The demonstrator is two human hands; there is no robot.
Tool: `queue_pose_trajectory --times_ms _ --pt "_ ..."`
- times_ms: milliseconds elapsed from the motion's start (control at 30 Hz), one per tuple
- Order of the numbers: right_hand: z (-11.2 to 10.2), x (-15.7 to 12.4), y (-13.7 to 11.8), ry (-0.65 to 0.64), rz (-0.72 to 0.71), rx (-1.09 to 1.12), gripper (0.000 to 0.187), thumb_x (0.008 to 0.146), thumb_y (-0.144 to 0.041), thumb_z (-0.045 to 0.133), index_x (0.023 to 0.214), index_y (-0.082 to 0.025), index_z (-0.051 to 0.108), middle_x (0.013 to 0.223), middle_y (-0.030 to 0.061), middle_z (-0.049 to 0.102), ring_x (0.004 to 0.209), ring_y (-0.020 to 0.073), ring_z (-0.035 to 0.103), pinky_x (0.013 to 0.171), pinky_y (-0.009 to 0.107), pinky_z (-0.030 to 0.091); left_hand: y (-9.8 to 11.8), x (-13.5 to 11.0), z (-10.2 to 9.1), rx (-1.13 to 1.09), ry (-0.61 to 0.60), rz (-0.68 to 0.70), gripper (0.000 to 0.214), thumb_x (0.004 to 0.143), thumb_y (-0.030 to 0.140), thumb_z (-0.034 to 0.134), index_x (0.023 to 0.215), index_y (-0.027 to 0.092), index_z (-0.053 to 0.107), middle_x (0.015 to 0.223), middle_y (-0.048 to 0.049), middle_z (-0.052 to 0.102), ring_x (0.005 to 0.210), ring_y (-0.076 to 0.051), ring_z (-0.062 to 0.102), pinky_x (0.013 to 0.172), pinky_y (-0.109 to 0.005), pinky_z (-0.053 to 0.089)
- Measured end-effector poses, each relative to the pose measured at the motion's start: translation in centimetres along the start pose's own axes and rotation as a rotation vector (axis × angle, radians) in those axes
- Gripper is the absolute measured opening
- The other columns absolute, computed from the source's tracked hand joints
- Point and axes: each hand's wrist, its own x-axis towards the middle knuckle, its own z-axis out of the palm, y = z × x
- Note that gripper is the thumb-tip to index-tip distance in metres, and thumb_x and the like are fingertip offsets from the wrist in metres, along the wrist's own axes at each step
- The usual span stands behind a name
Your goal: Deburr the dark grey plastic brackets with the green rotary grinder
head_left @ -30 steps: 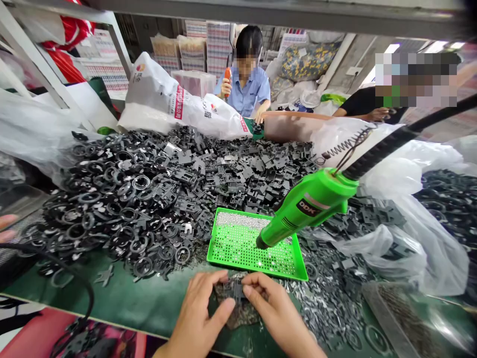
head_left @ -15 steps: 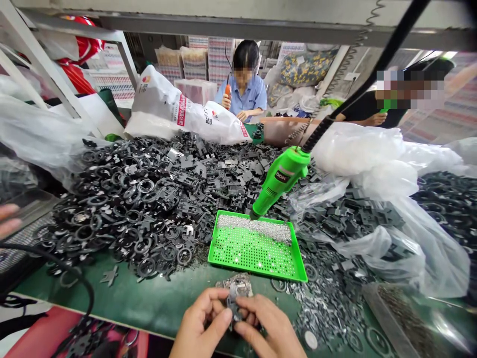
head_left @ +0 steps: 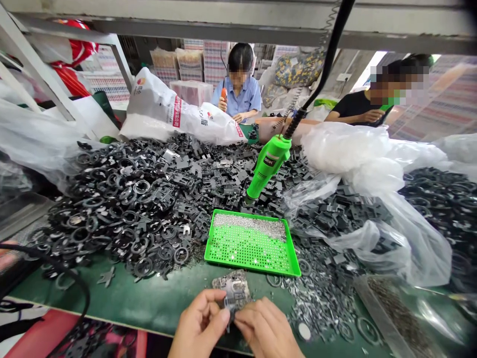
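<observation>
My left hand (head_left: pixel 203 318) pinches a flat grey plastic part (head_left: pixel 230 299) between thumb and fingers, at the front of the green table (head_left: pixel 164 303). My right hand (head_left: pixel 266 325) is closed, its fingertips pressed together at the lower right edge of that part; what they pinch is hidden. Just behind and partly beneath the part sits a rough, greyish block (head_left: pixel 240 281). Beyond it lies a green perforated tray (head_left: pixel 253 269) with small shiny metal pieces heaped along its far side. A green electric screwdriver (head_left: pixel 269 166) hangs over the tray's far edge, touched by neither hand.
Dark ring-shaped and flat parts (head_left: pixel 149 209) are piled at left and centre. Small grey pieces (head_left: pixel 320 303) spread on the right, beside a clear bag of small brown pieces (head_left: pixel 398 313). Two people (head_left: pixel 238 94) work across the table. Another person's fingers (head_left: pixel 5 258) show at the left edge.
My right fingers have drawn together and lower along the part, leaving more of it and the block visible. The view has shifted slightly, and the hanging screwdriver sits further left.
</observation>
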Motion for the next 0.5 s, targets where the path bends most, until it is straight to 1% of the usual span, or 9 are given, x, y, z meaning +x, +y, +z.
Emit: queue_pose_trajectory --times_ms 67,133,233,300,367,433,500 --pt "-0.5 0.3 0.0 0.008 0.073 0.081 0.008 0.094 -0.022 0.051 0.089 -0.022 0.056 0.071 0.0008 0.066 0.061 0.0139 0.06 0.058 0.023 0.048 0.2 -0.1 0.2 -0.028 0.044 0.003 0.054 0.072 0.064 0.069 0.099 0.017 0.065 0.06 0.0051 0.05 0.058 -0.011 0.05 0.06 -0.022 0.041" --pt "-0.7 0.5 -0.1 0.022 0.166 0.152 0.011 0.095 -0.029 0.05 0.091 -0.022 0.058 0.072 0.0009 0.066 0.063 0.0131 0.062 0.059 0.021 0.05 0.3 -0.2 0.4 -0.049 0.071 0.0 0.055 0.071 0.064 0.07 0.098 0.017 0.065 0.06 0.0053 0.05 0.058 -0.011 0.05 0.06 -0.022 0.041" --pt "-0.5 0.4 -0.4 -0.004 0.302 0.272 0.025 0.094 -0.043 0.049 0.098 -0.021 0.061 0.073 0.0021 0.066 0.061 0.0136 0.062 0.056 0.02 0.051 0.1 -0.4 0.6 -0.04 0.074 -0.006 0.055 0.071 0.065 0.07 0.097 0.016 0.065 0.06 0.0053 0.049 0.058 -0.011 0.049 0.059 -0.022 0.04" --pt "-0.2 0.3 -0.6 -0.082 0.437 0.393 0.036 0.091 -0.052 0.049 0.097 -0.02 0.064 0.073 0.0038 0.066 0.061 0.015 0.062 0.057 0.022 0.051 -0.2 -0.6 0.4 -0.017 0.067 0.0 0.054 0.073 0.064 0.068 0.098 0.017 0.065 0.061 0.005 0.049 0.058 -0.011 0.049 0.059 -0.022 0.041" --pt "-0.1 0.1 -0.7 -0.19 0.621 0.573 0.044 0.087 -0.06 0.049 0.086 -0.019 0.064 0.07 0.0035 0.064 0.06 0.0151 0.06 0.056 0.023 0.049 -0.3 -0.7 0.1 0.027 0.036 0.022 0.051 0.077 0.063 0.065 0.101 0.018 0.064 0.062 0.0047 0.05 0.058 -0.011 0.05 0.059 -0.022 0.042" --pt "-0.1 0.0 -0.5 -0.275 0.81 0.772 0.049 0.082 -0.066 0.052 0.078 -0.018 0.06 0.063 0.001 0.059 0.055 0.0136 0.056 0.053 0.023 0.046 -0.2 -0.6 -0.3 0.124 -0.046 0.093 0.046 0.083 0.059 0.059 0.105 0.019 0.063 0.064 0.0032 0.055 0.06 -0.012 0.054 0.061 -0.022 0.044" --pt "-0.1 -0.1 0.0 -0.259 0.938 0.869 0.052 0.077 -0.07 0.055 0.073 -0.019 0.055 0.059 -0.0016 0.053 0.052 0.0121 0.051 0.05 0.022 0.043 0.4 -0.1 -0.8 0.324 -0.117 0.216 0.036 0.09 0.051 0.054 0.11 0.022 0.061 0.076 -0.0007 0.063 0.069 -0.015 0.06 0.068 -0.025 0.049"
